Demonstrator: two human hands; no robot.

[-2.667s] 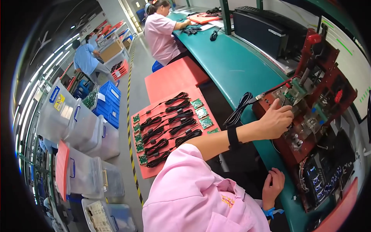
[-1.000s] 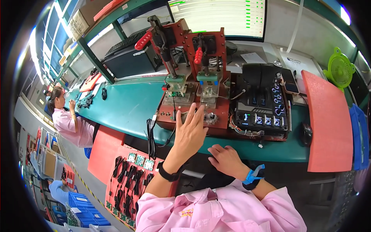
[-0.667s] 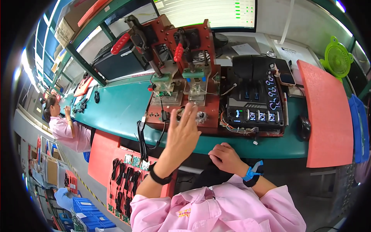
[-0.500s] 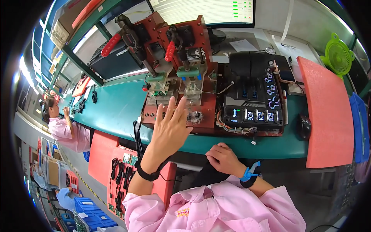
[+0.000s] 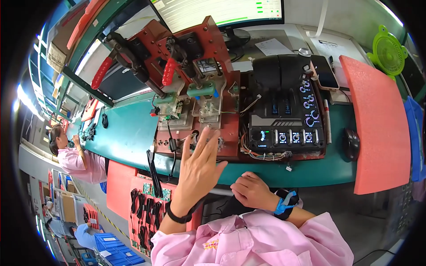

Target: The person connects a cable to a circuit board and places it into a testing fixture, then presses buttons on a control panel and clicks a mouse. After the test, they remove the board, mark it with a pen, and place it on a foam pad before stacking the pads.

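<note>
My left hand (image 5: 198, 172) hovers palm down with fingers stretched out and slightly spread, at the front of a red test fixture (image 5: 228, 148). Nothing is held in it. The fixture carries two toggle clamps with red handles (image 5: 169, 71); their green pressure blocks (image 5: 201, 90) stand over clear plates. A small circuit board (image 5: 174, 111) sits under the left clamp, with a black cable (image 5: 172, 144) running from it toward me. My right hand (image 5: 254, 191) is curled into a loose fist near the bench's front edge, with no object visible in it.
A black control panel (image 5: 284, 119) with lit knobs and switches stands right of the fixture. Beyond are a monitor (image 5: 222, 11) and a phone (image 5: 326, 75). Right lie a mouse (image 5: 350, 144) and red foam sheet (image 5: 377, 133). Bundled cables (image 5: 146, 210) lie lower left; a co-worker (image 5: 80, 159) sits far left.
The view has shifted, so the fixture appears farther left. My left hand has drawn slightly back toward me, still spread. My right hand stays curled, a little lower in the picture.
</note>
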